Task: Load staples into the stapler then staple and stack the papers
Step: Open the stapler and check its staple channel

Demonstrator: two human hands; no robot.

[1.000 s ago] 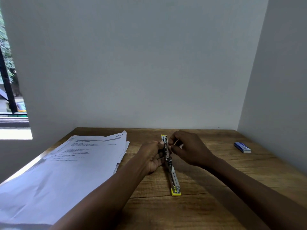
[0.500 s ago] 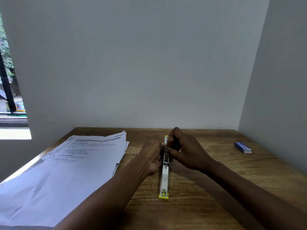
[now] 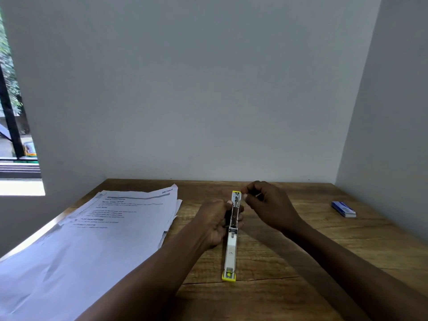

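A yellow stapler [image 3: 232, 242] lies folded fully open in a straight line on the wooden table [image 3: 301, 262], its metal staple channel facing up. My left hand [image 3: 216, 222] grips the stapler's middle from the left. My right hand [image 3: 266, 202] hovers at the far end of the channel with fingers curled, pinching a small strip of staples [image 3: 257, 195] that barely shows. A stack of printed papers [image 3: 92, 228] lies on the left side of the table.
A small blue staple box [image 3: 344, 209] sits near the right wall. White walls close the table at the back and right. A window opening is at the far left.
The stapler swung from slanting to straight. My right hand lifted slightly off the far end of the channel and now sits a little to its right.
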